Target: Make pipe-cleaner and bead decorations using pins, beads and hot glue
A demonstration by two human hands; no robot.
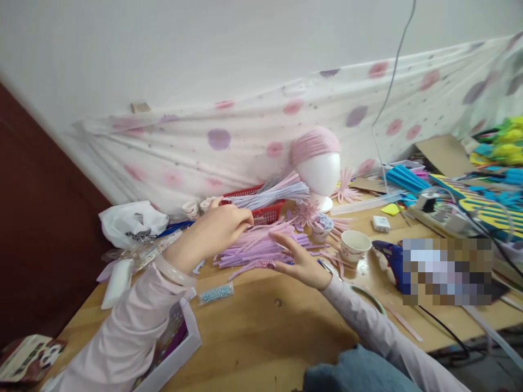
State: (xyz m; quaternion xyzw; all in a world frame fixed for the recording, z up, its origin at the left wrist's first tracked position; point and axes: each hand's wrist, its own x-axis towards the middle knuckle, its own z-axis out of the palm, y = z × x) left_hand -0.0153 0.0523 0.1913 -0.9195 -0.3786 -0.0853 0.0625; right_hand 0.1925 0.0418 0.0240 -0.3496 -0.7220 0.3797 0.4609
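My left hand (218, 226) is closed round a bundle of pale lilac pipe cleaners (272, 195) that fans out to the right, above a red basket (267, 213). My right hand (298, 260) lies open, fingers stretched left, on a heap of purple and pink pipe cleaners (255, 247) spread on the wooden table (261, 321). A pale bangle sits on my left wrist. Both arms wear light pink sleeves.
A white foam head with a pink band (317, 163) stands behind the heap. A cup (354, 246), a bead packet (216, 294), a white plastic bag (131, 222), a blue glue gun (390, 256), a white box (180, 343) and colourful craft sheets (490, 179) crowd the table.
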